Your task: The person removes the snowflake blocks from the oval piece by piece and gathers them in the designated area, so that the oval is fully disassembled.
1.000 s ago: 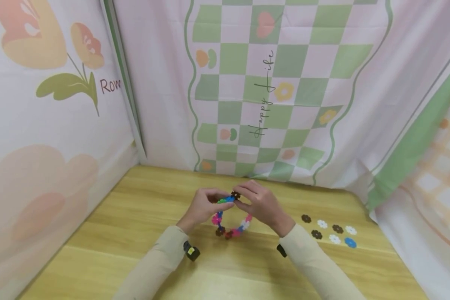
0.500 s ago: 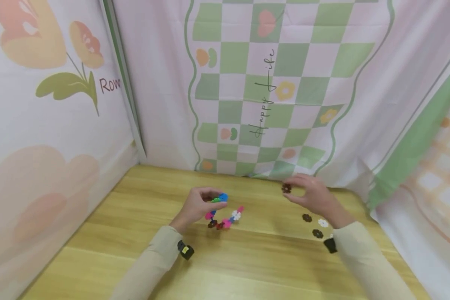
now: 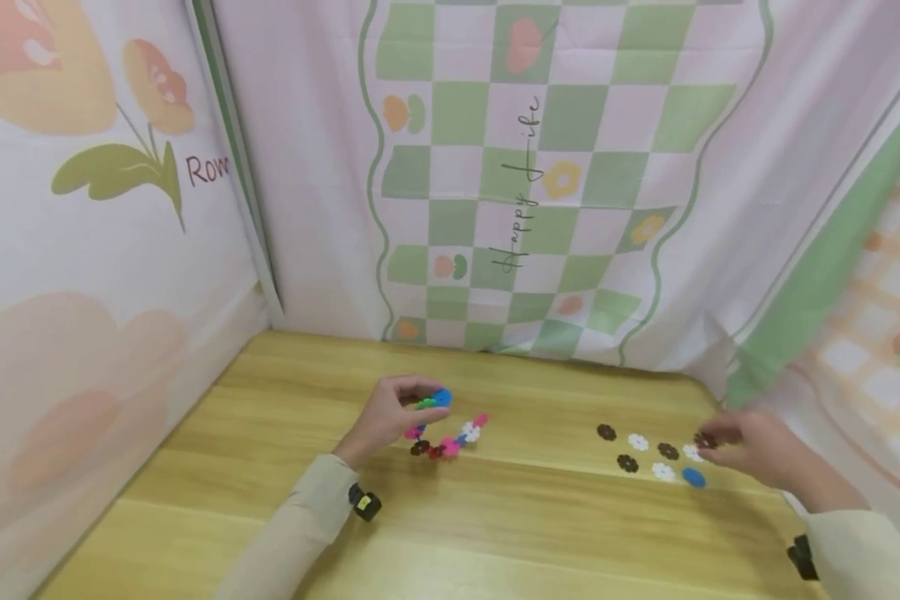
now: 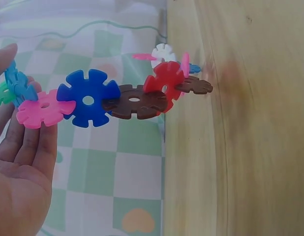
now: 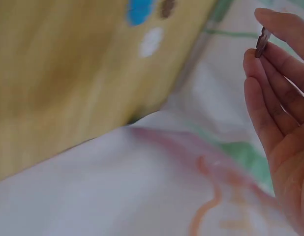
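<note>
My left hand (image 3: 382, 418) pinches one end of a curved chain of interlocking flower-shaped plastic discs (image 3: 450, 447), near its green and light blue pieces. In the left wrist view, pink, dark blue (image 4: 73, 92), brown and red (image 4: 162, 73) discs run on from the fingers, slotted together at angles. The chain's other end, with a white disc and a pink one (image 3: 482, 419), is apart from the hand. Over at the right, my right hand (image 3: 776, 458) pinches a single brown flower disc (image 5: 261, 43) between thumb and fingertips, above the loose discs.
Loose flower discs lie in rows on the right of the wooden table (image 3: 540, 533): brown (image 3: 607, 432), white (image 3: 663, 472) and one blue (image 3: 693, 477). Printed curtains (image 3: 525, 167) stand along the back and both sides.
The right hand has left the chain with the brown disc and moved right, then lower, to the loose discs. The left hand has shifted slightly left, still holding the chain.
</note>
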The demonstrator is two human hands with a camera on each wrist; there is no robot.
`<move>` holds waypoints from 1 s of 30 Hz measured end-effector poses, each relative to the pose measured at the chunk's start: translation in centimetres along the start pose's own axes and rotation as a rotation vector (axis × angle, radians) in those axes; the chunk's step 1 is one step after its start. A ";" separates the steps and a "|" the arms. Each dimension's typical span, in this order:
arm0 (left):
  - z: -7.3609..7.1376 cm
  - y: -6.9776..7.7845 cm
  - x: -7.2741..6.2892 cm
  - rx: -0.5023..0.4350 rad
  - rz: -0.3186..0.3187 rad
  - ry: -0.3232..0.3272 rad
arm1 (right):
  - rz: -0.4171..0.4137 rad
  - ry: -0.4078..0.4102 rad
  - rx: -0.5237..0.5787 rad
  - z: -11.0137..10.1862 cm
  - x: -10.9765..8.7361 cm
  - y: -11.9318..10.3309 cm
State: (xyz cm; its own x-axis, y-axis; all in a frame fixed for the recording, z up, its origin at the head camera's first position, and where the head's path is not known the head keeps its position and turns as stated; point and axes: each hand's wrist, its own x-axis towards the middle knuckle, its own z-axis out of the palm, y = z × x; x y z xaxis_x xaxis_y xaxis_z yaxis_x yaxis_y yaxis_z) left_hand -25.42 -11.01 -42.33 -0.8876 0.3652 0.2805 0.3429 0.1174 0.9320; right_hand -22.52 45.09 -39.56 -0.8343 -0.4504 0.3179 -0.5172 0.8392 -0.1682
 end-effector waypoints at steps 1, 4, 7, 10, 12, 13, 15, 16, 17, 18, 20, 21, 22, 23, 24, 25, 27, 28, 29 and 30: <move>-0.1 0.0 0.0 0.005 0.000 0.001 | 0.026 -0.016 0.001 0.4 -0.7 0.6; -0.2 -0.1 0.0 0.015 0.006 -0.002 | 0.096 -0.049 -0.004 1.5 -2.4 2.2; -0.2 -0.2 0.0 0.016 0.010 -0.010 | 0.180 -0.077 0.001 2.4 -3.6 3.4; -0.2 -0.2 0.0 0.011 0.009 -0.012 | 0.230 -0.099 0.018 3.1 -4.1 4.2; -0.2 -0.2 0.0 0.016 0.011 -0.009 | 0.247 -0.107 0.023 3.5 -4.2 4.6; -0.3 -0.2 0.0 0.018 0.012 -0.008 | 0.249 -0.106 0.023 3.6 -4.2 4.7; -0.3 -0.2 -0.1 0.024 0.013 -0.003 | 0.231 -0.106 0.018 3.9 -4.2 4.9; -0.4 -0.2 -0.1 0.026 0.014 -0.002 | 0.222 -0.108 0.011 4.0 -4.2 5.0; -0.4 -0.2 -0.1 0.028 0.015 -0.002 | 0.218 -0.112 0.006 4.1 -4.3 5.0; -0.4 -0.2 -0.1 0.027 0.014 -0.002 | 0.210 -0.118 0.003 4.1 -4.3 5.1; -0.4 -0.2 -0.2 0.026 0.016 -0.004 | 0.208 -0.137 -0.008 4.1 -4.4 5.3; -0.4 -0.3 -0.2 0.025 0.016 -0.004 | 0.215 -0.148 -0.008 4.1 -4.5 5.4; -0.5 -0.2 -0.2 0.023 0.015 -0.005 | 0.227 -0.163 -0.008 4.1 -4.5 5.4; -0.5 -0.2 -0.2 0.022 0.014 -0.005 | 0.238 -0.176 -0.004 4.1 -4.6 5.5; -0.5 -0.2 -0.2 0.020 0.013 -0.005 | 0.243 -0.188 0.002 4.0 -4.6 5.5; -0.6 -0.2 -0.3 0.021 0.011 -0.005 | 0.254 -0.199 0.005 4.0 -4.6 5.5; -0.6 -0.1 -0.3 0.023 0.008 -0.005 | 0.266 -0.198 0.009 3.7 -4.4 5.4; -0.7 -0.1 -0.3 0.024 0.010 -0.005 | 0.265 -0.194 0.017 3.6 -4.2 5.3; -0.7 0.0 -0.3 0.027 0.012 -0.006 | 0.260 -0.178 0.013 3.4 -3.9 5.2; -0.7 0.0 -0.2 0.030 0.014 -0.006 | 0.238 -0.152 0.003 3.2 -3.6 5.0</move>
State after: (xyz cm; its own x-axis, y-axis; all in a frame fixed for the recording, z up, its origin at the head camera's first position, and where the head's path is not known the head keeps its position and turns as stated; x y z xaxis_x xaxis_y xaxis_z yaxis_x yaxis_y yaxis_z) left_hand -25.42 -11.77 -42.21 -0.8810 0.3724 0.2918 0.3642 0.1402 0.9207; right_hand -22.72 49.93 -44.52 -0.9515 -0.2810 0.1255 -0.3031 0.9262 -0.2242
